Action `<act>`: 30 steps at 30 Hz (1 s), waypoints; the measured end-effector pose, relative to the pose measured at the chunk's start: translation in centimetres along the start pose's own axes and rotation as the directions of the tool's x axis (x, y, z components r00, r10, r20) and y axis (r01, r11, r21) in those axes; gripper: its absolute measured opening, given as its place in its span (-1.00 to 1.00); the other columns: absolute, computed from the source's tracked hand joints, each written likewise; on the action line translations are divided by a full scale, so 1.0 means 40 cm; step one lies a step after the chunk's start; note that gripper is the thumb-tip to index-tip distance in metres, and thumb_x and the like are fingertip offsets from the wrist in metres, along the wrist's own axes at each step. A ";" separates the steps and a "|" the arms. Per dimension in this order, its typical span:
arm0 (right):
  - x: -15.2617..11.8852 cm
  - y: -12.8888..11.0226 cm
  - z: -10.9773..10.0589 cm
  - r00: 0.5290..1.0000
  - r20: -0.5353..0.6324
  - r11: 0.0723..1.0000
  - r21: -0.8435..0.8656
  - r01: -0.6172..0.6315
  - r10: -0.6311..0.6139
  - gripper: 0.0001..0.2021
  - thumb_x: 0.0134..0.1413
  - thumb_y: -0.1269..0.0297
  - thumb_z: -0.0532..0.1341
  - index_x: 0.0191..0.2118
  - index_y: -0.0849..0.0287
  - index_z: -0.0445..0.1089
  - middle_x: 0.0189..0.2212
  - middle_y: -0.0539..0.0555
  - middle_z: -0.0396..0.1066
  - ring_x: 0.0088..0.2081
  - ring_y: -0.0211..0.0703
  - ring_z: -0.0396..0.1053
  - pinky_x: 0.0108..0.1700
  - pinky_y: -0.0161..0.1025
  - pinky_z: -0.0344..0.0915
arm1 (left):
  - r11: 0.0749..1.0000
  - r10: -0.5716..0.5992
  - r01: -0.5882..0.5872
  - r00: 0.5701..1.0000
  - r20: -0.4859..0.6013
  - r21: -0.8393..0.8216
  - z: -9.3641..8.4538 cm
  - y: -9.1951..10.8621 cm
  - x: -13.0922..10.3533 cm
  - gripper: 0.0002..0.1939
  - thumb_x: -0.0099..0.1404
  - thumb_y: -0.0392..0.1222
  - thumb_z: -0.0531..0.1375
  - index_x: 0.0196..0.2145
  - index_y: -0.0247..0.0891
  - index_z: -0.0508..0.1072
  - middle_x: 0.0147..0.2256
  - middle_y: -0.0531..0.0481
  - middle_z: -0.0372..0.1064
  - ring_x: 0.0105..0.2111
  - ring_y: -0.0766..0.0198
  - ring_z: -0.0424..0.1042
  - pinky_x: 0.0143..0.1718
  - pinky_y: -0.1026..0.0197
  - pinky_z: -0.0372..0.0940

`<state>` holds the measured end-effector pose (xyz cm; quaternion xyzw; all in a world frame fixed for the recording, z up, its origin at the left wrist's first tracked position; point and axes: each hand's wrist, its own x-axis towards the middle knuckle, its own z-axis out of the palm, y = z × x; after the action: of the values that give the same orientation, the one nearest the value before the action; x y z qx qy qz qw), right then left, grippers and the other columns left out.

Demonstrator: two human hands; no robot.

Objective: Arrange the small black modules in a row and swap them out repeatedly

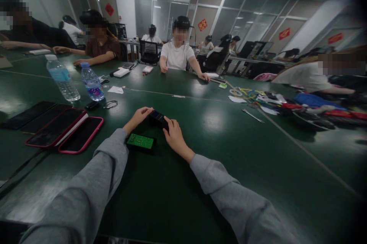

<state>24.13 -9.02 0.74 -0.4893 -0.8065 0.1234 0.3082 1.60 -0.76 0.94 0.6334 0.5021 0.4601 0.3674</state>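
Note:
My left hand (pixel 138 118) has its fingers on the far left end of a small black boxy device (pixel 158 118) with a dark panel on top. At the other end of that device, my right hand (pixel 177 136) curls its fingers around the near right side. The device is between both hands, tilted slightly, and partly covered by fingers. Just in front of it, close to my left wrist, a green circuit board (pixel 141 141) lies in a black housing on the table. Small components show on the board's upper face.
Left on the green table (pixel 218 183) are phones in red-pink cases (pixel 82 135), two water bottles (pixel 93 83) and a small black object (pixel 92 105). A wrench (pixel 252 116) and a heap of cables and tools (pixel 304 106) lie right. A person in white (pixel 177 54) sits opposite.

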 end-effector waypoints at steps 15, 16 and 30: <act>-0.008 -0.021 -0.010 0.990 -0.138 1.000 -0.009 0.010 -0.012 -0.52 0.33 0.13 0.02 0.31 0.01 0.05 0.19 0.24 0.04 0.21 0.13 0.07 0.14 0.19 0.20 | 1.000 0.017 -0.018 0.999 0.041 0.022 0.002 -0.006 0.005 -0.48 0.16 0.24 0.20 -0.19 -0.30 0.54 -0.22 -0.10 0.52 -0.22 0.14 0.44 -0.15 0.15 0.29; -0.012 -0.033 -0.020 0.986 -0.162 0.999 -0.009 0.039 -0.040 -0.53 0.34 0.13 -0.01 0.31 -0.01 0.05 0.21 0.22 0.04 0.23 0.12 0.04 0.17 0.18 0.17 | 0.999 0.021 -0.022 0.999 0.043 0.028 0.002 -0.006 0.004 -0.48 0.17 0.24 0.20 -0.20 -0.30 0.55 -0.23 -0.09 0.52 -0.23 0.15 0.44 -0.15 0.16 0.29; -0.059 -0.133 -0.036 0.829 0.244 0.861 0.051 0.507 -0.503 -0.56 0.33 0.16 0.07 0.27 0.06 0.14 0.19 0.19 0.19 0.18 -0.06 0.21 0.17 -0.02 0.24 | 0.999 0.022 -0.024 0.999 0.047 0.042 0.004 -0.007 0.005 -0.49 0.21 0.25 0.15 -0.24 -0.28 0.55 -0.32 -0.01 0.50 -0.31 0.21 0.40 -0.23 0.20 0.27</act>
<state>22.00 -13.82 3.64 -0.2420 -0.9400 0.0916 0.2223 1.70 -0.50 0.69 0.6575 0.4959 0.4385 0.3599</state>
